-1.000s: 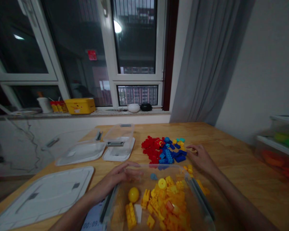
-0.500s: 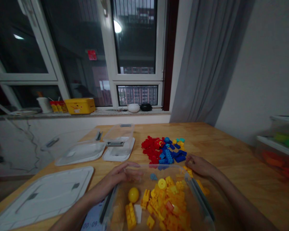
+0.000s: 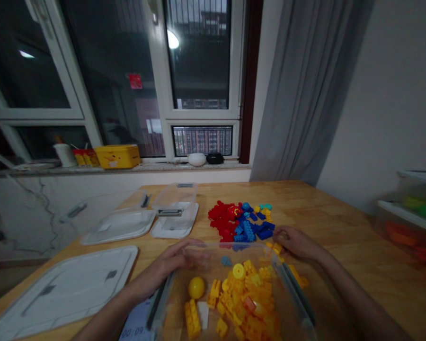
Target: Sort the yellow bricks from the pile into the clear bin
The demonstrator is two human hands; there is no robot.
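Observation:
A clear plastic box with grey side clips stands close in front of me. Yellow building blocks fill much of it, along with a yellow ball and a small blue piece. My left hand is closed over the box's far left rim, its fingers showing faintly through the wall. Beyond the box's right far corner, my right hand rests low over the table, fingers curled and fingertips at a yellow block. Blue blocks lie just left of these fingertips, beside a heap of red blocks.
White lids lie on the wooden table at left, two with clear boxes on them. Part of a lit screen shows by my left forearm. Stacked bins stand at the right edge.
My right hand has shifted very slightly, and the yellow pieces at its fingertips have moved a little up and left. My left hand and the box stay in place.

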